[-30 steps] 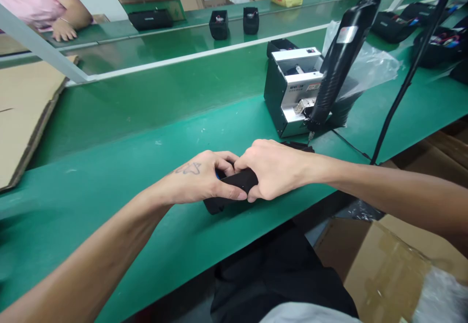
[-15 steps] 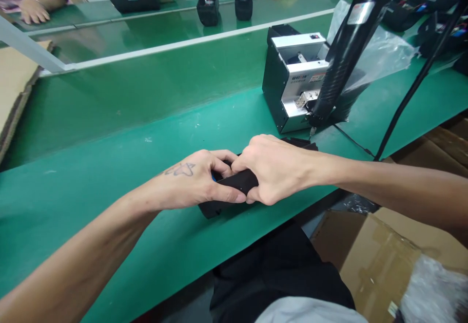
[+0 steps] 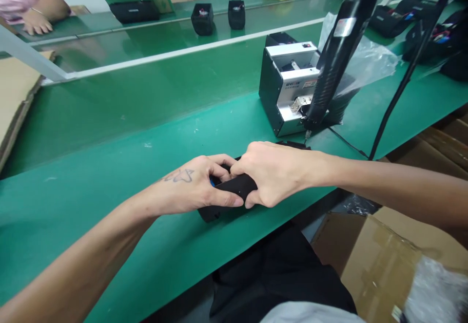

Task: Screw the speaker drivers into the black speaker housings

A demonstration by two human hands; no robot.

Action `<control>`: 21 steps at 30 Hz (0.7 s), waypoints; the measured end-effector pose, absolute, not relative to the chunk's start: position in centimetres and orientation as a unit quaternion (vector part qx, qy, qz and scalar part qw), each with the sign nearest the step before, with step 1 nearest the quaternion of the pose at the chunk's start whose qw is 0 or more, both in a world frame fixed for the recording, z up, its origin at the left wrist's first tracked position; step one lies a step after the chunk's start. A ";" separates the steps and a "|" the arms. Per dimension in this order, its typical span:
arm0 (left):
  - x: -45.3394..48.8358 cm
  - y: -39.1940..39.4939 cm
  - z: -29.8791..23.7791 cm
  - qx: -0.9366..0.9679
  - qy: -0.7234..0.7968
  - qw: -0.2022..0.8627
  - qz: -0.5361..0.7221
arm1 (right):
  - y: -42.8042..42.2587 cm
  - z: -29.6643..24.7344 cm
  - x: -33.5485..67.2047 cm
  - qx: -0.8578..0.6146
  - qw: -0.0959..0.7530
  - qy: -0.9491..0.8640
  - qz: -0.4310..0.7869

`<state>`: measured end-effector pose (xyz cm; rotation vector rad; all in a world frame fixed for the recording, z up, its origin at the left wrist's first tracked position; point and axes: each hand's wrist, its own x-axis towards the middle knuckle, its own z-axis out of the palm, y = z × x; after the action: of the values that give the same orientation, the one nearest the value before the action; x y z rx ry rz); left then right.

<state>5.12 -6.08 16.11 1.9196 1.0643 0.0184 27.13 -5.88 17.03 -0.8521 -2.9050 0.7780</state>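
Your left hand (image 3: 193, 191) and right hand (image 3: 272, 174) both grasp the black case (image 3: 234, 186) between them; it seems to rest on the desk (image 3: 109, 167) near the edge.

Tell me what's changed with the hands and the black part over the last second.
Nothing was taken or let go. The left hand and right hand stay clamped on the black part at the green bench edge; only the camera view shifted slightly.

Left hand (image 3: 192, 191), right hand (image 3: 272, 174) clasp case (image 3: 236, 185) (black).
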 end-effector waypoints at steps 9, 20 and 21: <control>5.3 -6.0 16.1 0.760 0.439 0.478 -0.018 | -5.2 16.8 26.9 -0.287 0.019 -0.904 0.318; 5.6 -6.0 16.1 0.744 0.446 0.497 -0.014 | -5.0 17.5 26.3 -0.309 -0.009 -0.897 0.315; 5.6 -6.0 16.2 0.742 0.447 0.500 -0.015 | -5.0 17.5 26.3 -0.308 -0.009 -0.896 0.319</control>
<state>5.57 -6.00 16.18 1.7933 1.0803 -0.0357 26.28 -4.98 17.53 -0.9740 -2.8322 1.0065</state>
